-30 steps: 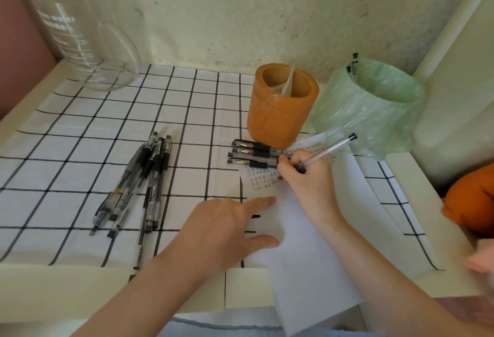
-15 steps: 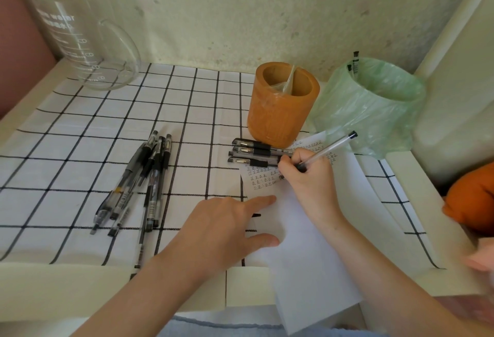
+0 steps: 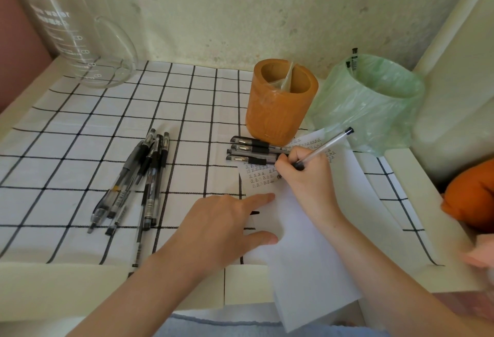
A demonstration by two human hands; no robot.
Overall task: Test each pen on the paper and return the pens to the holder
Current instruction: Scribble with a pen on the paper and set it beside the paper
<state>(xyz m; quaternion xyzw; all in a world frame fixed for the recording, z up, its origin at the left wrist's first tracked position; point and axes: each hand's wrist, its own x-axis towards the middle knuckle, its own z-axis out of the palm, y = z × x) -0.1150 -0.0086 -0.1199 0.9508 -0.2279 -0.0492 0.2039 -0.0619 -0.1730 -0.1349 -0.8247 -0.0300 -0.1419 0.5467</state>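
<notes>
My right hand (image 3: 307,179) grips a clear pen (image 3: 327,145) with its tip down on the white paper (image 3: 307,243), beside rows of small written marks. My left hand (image 3: 222,227) lies flat with straight fingers, pressing the paper's left edge. The orange divided holder (image 3: 280,101) stands upright just behind the paper. Three capped black pens (image 3: 251,149) lie side by side in front of the holder. A pile of several black pens (image 3: 139,179) lies to the left on the checked cloth.
A large glass measuring jug (image 3: 77,40) stands at the back left. A bin lined with a green bag (image 3: 374,104) sits right of the holder, with two pens sticking up in it. An orange object (image 3: 470,192) lies at the right edge. The wall is close behind.
The pen in my right hand has shifted slightly over the marks on the paper. My left hand stays pressed on the paper.
</notes>
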